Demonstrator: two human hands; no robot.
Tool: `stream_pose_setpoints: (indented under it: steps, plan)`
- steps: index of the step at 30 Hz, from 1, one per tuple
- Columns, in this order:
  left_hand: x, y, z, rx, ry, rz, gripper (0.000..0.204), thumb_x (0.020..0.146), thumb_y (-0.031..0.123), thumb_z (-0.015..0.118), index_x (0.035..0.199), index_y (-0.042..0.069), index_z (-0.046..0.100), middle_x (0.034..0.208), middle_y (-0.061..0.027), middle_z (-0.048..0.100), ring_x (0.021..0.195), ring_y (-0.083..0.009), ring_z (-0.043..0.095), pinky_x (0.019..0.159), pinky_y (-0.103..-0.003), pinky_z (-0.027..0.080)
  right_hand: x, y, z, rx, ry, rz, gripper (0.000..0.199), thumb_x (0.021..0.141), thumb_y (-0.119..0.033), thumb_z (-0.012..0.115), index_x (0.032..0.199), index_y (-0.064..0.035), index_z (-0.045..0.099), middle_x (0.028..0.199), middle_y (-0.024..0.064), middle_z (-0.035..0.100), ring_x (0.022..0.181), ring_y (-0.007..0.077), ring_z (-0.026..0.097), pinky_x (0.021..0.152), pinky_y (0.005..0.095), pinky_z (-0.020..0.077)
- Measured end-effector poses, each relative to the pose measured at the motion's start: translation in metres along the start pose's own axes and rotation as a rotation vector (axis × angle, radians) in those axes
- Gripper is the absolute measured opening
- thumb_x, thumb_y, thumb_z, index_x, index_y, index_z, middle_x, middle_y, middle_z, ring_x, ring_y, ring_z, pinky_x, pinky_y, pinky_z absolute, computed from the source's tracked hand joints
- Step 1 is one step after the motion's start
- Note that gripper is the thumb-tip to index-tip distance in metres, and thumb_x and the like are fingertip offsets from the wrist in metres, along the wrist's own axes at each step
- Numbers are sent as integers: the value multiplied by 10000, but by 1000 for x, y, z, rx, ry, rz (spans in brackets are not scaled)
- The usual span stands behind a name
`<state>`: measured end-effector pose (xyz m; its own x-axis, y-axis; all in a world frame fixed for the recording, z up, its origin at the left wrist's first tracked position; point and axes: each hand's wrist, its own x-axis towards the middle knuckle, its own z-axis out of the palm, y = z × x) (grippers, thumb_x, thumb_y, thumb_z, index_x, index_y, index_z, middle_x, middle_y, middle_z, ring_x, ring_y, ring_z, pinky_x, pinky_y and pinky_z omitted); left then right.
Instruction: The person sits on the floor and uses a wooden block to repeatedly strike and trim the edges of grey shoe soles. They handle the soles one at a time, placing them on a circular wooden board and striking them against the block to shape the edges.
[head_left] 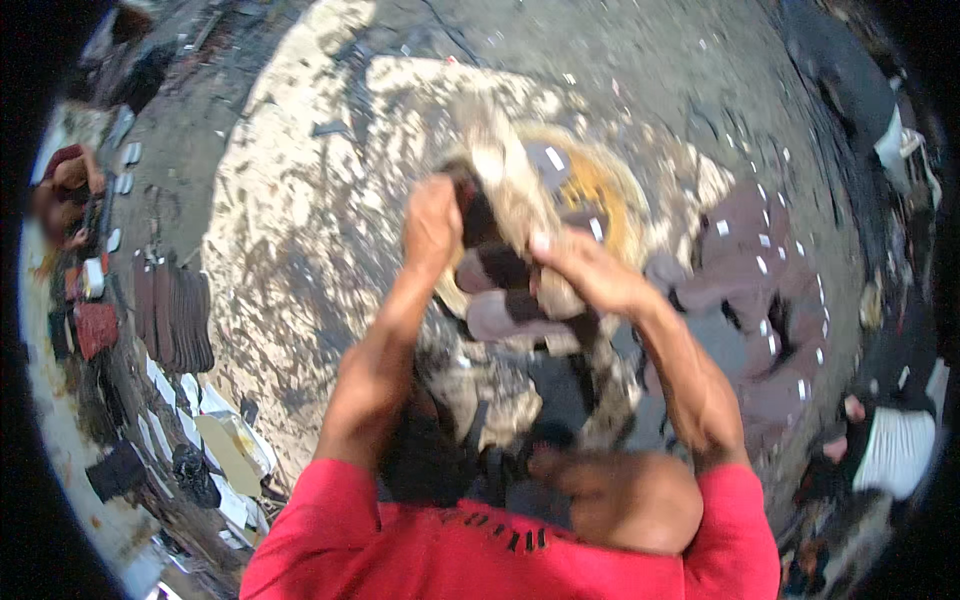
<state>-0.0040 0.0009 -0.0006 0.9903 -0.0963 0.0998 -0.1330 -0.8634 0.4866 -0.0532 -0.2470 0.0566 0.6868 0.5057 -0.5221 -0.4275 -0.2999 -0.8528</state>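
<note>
- At the far left edge of the frame another person (62, 195) is sitting on the ground among small pale pieces, well apart from the work at centre.
- Just right of them, in the left middle, a row of dark brown flat pieces (172, 312) is standing on edge, packed close together (likely so they take little room).
- At lower left, pale sheets and boards (215, 440) are lying in a loose heap.
- The wide pale, mottled work surface (300, 240) is filling the centre-left of the picture.
- The left hand (431, 225), reaching up from the lower edge on a red-sleeved arm, is curling closed around the upper left side of a bundle of brown and tan pieces (510, 260); the grip looks firm, seemingly to steady the stack.
- The bundle itself is sitting at the centre of the frame, over a round yellowish basin (610, 190) whose rim is showing just behind it.
- The right hand (590, 270) is pressing on the bundle's right side, fingers partly bent and touching it; whether they are wrapping fully round is hard to tell through the blur.
- To the right, purplish-brown flat pieces (760, 280) with small white tags are lying spread out, within easy reach.
- At the lower right edge a second person's (890, 440) striped sleeve is showing.
</note>
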Motion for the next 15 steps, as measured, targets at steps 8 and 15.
stream_pose_setpoints:
  steps: [8, 15]
  plan:
    - [-9, 25, -17, -787, 205, -546, 234, 1070, 260, 595, 1070, 39, 671, 897, -34, 708, 823, -122, 695, 712, -280, 582, -9, 31, 6, 175, 67, 114, 767, 1027, -626, 510, 1392, 45, 574, 1298, 173, 661, 1216, 248, 586, 1022, 362, 476]
    - [-20, 28, -10, -667, 114, -267, 239, 1035, 240, 648, 1064, 12, 711, 897, -96, 759, 802, -151, 738, 711, -302, 569, -24, 25, -1, 294, 202, 55, 558, 1047, -530, 541, 1136, 12, 642, 944, 104, 695, 786, 171, 682, 709, 321, 578]
